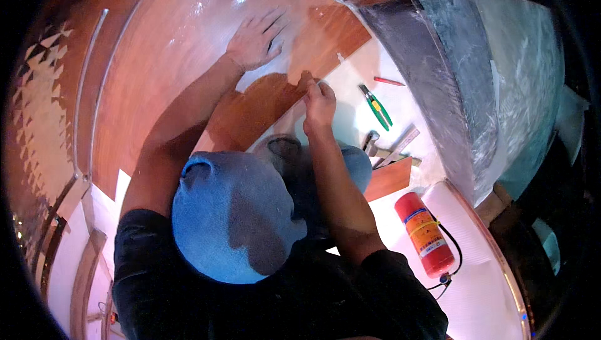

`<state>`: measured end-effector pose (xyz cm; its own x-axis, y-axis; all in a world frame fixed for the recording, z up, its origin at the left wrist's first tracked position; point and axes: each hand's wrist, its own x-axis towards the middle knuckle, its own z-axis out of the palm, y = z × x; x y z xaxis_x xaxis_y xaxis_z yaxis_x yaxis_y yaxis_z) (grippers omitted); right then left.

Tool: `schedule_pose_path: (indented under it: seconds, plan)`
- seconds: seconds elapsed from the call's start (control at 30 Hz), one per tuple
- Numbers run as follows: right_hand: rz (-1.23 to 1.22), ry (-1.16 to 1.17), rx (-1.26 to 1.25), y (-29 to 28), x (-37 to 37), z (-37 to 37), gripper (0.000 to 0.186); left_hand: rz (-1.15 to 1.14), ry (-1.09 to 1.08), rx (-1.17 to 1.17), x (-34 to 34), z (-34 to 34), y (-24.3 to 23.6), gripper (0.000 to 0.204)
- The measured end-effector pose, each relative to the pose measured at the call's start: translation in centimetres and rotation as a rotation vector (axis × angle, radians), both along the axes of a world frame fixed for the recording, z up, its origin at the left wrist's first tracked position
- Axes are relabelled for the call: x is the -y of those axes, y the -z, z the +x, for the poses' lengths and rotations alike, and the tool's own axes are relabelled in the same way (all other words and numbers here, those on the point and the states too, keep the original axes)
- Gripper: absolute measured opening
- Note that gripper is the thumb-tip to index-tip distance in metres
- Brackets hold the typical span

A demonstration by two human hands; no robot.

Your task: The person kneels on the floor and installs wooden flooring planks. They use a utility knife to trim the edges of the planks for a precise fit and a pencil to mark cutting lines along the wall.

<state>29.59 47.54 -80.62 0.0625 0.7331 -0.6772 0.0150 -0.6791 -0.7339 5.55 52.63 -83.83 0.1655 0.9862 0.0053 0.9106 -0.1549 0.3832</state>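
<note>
My left hand (253, 43) lies flat with fingers spread on reddish-brown wood floor planks (169, 58), touching their glossy surface. At the exposed edge of the front plank (250, 111), my right hand (320, 105) is closed, its fingertips meeting that edge. What those fingers hold, if anything, is too small to make out. Beyond the edge spreads a pale floor sheet (357, 65). On it, right of my right hand, are a green utility knife (378, 111) and a thin red pencil-like stick (389, 81).
A hammer (371, 142), a metal square (402, 142) and a plank offcut (391, 178) lie by my knee. A red fire extinguisher (426, 233) rests further to the right. A grey curved-looking panel (432, 65) borders the right, a patterned panel (41, 115) the left.
</note>
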Motion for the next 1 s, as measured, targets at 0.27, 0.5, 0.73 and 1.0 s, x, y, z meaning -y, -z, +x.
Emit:
schedule_pose_path:
  seconds: [0.27,0.5,0.73,1.0]
  plan:
    - [0.039,0.276,-0.309,-0.2,0.0,-2.8,0.039,0.010,0.027,0.134,-0.1,-1.2,0.1,0.062]
    - [-0.177,0.049,-0.370,-4.0,-0.9,-2.9,0.042,0.029,0.013,0.321,-0.3,-1.4,-0.6,0.061]
    - [-0.283,-0.081,-0.280,-7.4,0.8,-2.3,0.044,-0.166,-0.191,0.556,-0.9,-1.8,-4.0,0.066]
    - [-0.318,-0.115,-0.607,-19.4,1.7,-0.5,0.045,-0.688,-0.606,0.920,11.3,-4.1,-24.3,0.054]
